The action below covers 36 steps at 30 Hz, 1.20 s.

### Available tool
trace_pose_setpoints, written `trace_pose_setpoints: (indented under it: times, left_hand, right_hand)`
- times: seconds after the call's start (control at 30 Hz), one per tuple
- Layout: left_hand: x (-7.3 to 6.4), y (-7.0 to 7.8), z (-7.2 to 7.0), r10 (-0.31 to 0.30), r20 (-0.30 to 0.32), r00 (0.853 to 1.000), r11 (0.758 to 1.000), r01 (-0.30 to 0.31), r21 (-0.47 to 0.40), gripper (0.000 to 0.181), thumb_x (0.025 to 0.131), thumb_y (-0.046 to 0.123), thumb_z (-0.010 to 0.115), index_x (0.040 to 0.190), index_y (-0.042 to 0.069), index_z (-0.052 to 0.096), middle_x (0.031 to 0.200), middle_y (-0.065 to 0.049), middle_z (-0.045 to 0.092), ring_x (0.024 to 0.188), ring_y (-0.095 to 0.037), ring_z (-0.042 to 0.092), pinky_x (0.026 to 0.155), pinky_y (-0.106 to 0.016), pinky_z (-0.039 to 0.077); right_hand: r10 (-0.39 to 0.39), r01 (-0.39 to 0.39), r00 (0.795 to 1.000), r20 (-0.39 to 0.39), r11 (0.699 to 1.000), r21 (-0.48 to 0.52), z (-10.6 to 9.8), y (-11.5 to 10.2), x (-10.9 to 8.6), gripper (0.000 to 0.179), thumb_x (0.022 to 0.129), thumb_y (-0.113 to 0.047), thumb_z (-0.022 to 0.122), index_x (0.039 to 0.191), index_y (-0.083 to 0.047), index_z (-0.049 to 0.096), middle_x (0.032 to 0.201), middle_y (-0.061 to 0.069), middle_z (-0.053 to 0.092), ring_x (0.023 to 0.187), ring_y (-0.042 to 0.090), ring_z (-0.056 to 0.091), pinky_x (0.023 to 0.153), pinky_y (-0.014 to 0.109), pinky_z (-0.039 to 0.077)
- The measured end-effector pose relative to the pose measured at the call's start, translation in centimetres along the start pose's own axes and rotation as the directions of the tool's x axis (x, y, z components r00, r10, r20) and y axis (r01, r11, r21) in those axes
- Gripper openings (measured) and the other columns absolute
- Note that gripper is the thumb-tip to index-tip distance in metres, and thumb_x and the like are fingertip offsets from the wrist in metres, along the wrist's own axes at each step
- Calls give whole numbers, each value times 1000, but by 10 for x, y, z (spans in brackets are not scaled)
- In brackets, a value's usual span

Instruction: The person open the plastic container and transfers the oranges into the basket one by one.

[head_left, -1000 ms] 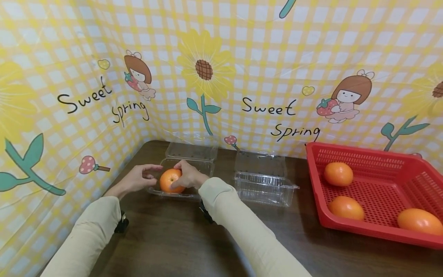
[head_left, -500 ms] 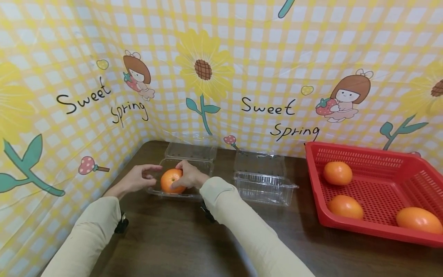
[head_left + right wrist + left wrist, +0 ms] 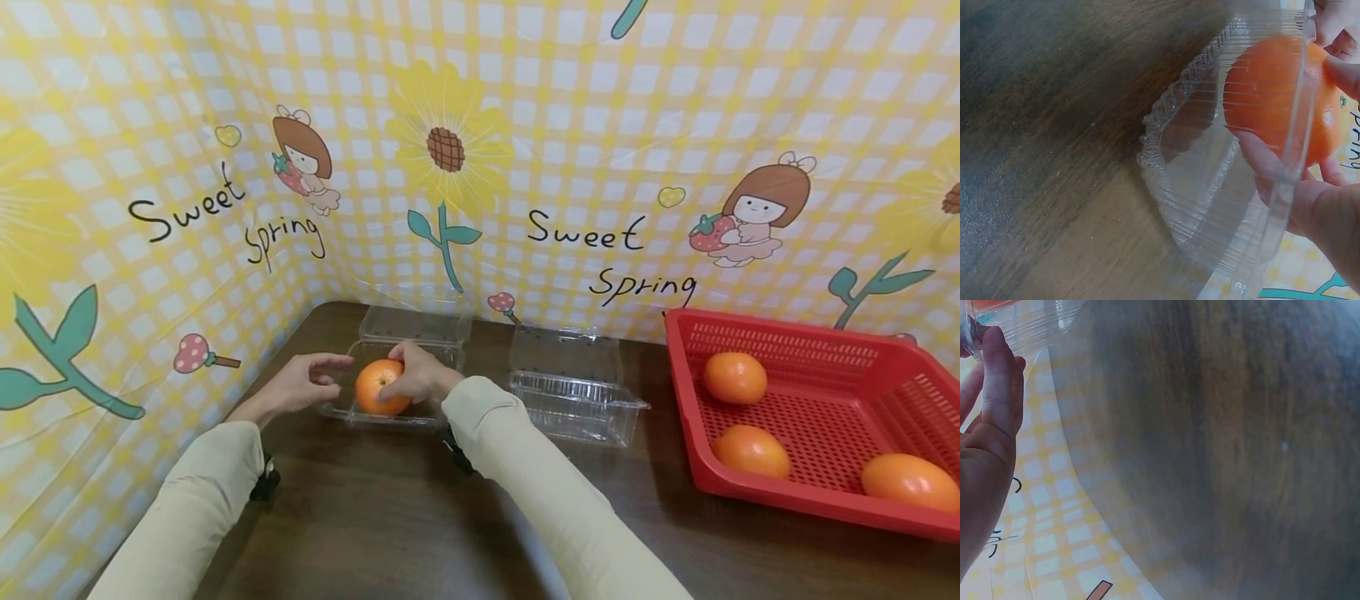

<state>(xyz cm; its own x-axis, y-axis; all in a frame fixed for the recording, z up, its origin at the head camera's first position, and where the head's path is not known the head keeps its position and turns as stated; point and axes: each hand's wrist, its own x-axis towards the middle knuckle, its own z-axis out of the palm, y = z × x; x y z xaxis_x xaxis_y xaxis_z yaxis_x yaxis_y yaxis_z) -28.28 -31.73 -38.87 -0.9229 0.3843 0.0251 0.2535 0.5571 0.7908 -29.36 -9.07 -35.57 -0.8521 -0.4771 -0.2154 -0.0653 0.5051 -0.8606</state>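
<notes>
My right hand point(image 3: 417, 375) grips an orange point(image 3: 378, 386) inside the left clear plastic clamshell box point(image 3: 435, 421), whose lid is folded back. In the right wrist view the thumb and fingers spread round the orange point(image 3: 1266, 94), some of them seen through the clear wall point(image 3: 1210, 187). My left hand point(image 3: 300, 383) stays at the left end of this box, thumb and forefinger apart. In the left wrist view, fingertips point(image 3: 994, 337) of this hand are right at the box's rim, with part of the orange beyond.
A second clear clamshell box point(image 3: 573, 408) stands open to the right of the first. Further right, a red plastic basket point(image 3: 682, 417) holds several oranges, among them one orange point(image 3: 735, 377) at the back. Patterned cloth point(image 3: 540, 167) hangs behind the dark wooden table point(image 3: 360, 517).
The right hand and the orange have shifted slightly right within the left box, and the orange has turned a little. The left hand keeps its place.
</notes>
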Motion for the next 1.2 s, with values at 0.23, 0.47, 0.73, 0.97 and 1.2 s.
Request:
trace_pose_setpoints:
  times: [0.23, 0.47, 0.73, 0.97, 1.2]
  left_hand:
    - [1, 1, 1, 8, -6, 1000, 1000, -8, 16, 47, 78, -3, 56, 122, -11, 44, 121, -31, 44, 87, -32, 58, 61, -27, 49]
    - [1, 3, 0, 12, 5, 1000, 1000, -12, 14, 47, 78, -4, 57, 122, -12, 43, 121, -31, 44, 82, -24, 59, 59, -26, 48]
    - [1, 6, -1, 15, 10, 1000, 999, -15, 34, 47, 77, -4, 57, 121, -12, 44, 121, -31, 45, 81, -22, 59, 58, -26, 48]
    - [0, 6, 0, 2, 10, 1000, 999, -3, 44, 48, 78, -3, 57, 123, -11, 43, 122, -30, 44, 85, -27, 58, 59, -27, 48]
    - [1, 5, 0, 4, 6, 1000, 999, -5, 51, 48, 77, -3, 58, 122, -12, 44, 121, -30, 45, 83, -23, 58, 59, -27, 48]
  right_hand:
    - [-28, 27, 999, 16, 1000, 5, -8, -3, -1, 57, 66, -8, 75, 110, -8, 41, 106, 6, 46, 83, 16, 48, 59, 36, 51]
    - [-59, 58, 998, 35, 998, 27, -22, -12, -7, 56, 67, -7, 74, 111, -7, 39, 112, 8, 45, 89, 18, 50, 66, 41, 51]
    - [-103, 100, 993, 63, 994, 54, -37, -17, -14, 58, 69, -7, 72, 115, -6, 36, 123, 11, 41, 94, 19, 48, 62, 34, 51]
    - [-146, 139, 986, 86, 987, 86, -54, -22, -25, 58, 71, -3, 70, 118, -3, 37, 121, 11, 40, 98, 20, 47, 64, 31, 51]
    - [-177, 174, 981, 77, 984, 46, -78, -29, -39, 56, 74, -5, 68, 119, -6, 37, 124, 11, 38, 100, 21, 47, 64, 31, 50]
